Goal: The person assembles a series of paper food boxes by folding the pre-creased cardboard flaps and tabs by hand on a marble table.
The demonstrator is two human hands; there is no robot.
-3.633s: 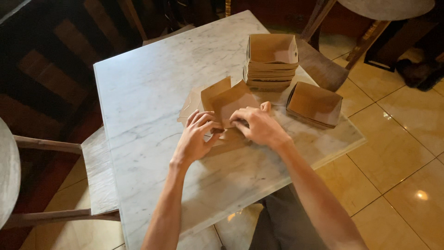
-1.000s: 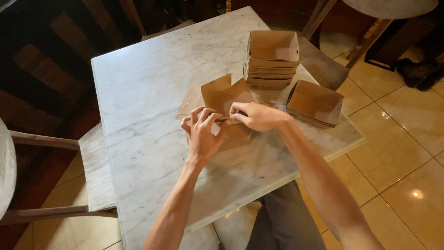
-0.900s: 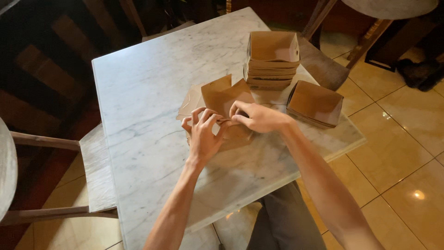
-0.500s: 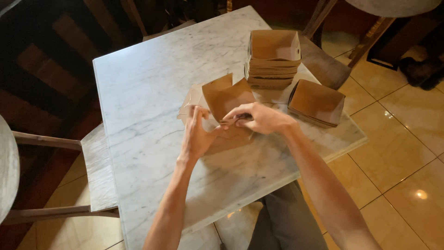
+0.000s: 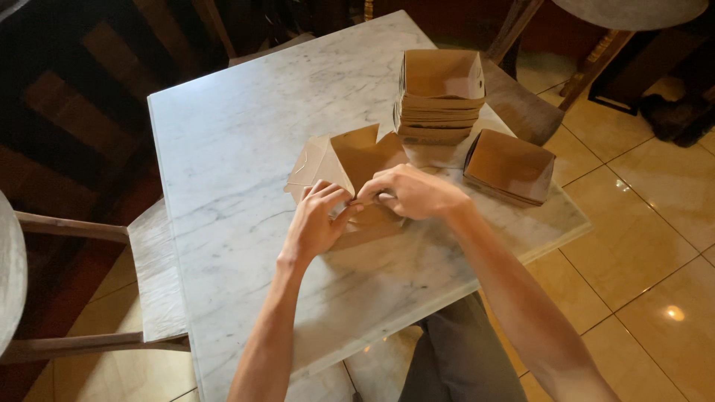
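Shiny tan floor tiles and dark wooden chairs are seen around a white marble desk [image 5: 223,149]. A flat brown card box [image 5: 350,167], only half folded, lies near the middle of the desk, with one flap standing up. It is pinched at its near edge by both hands. The left hand [image 5: 316,223] is curled on the near left part, its fingers [image 5: 331,195] bent and closed on a flap. The right hand [image 5: 413,192] is pressed down just beside it, fingers closed on the same edge, so the two hands are almost touching. Behind the box, a stack [image 5: 439,97] of finished boxes is set, one inside another. To the right of it, one more finished box [image 5: 510,165] is lying tipped on its side near the desk edge. The card looks light and thin. It is judged to be stiff along the flat parts but easy to bend at the folds, and it could be creased or torn if squeezed hard. It is best held at the flap edges and the fold lines, with fingertips. Compared with half a second ago, the left hand has been brought down lower onto the flap, and the hands have been drawn closer together. The stack and the tipped box have not been moved.
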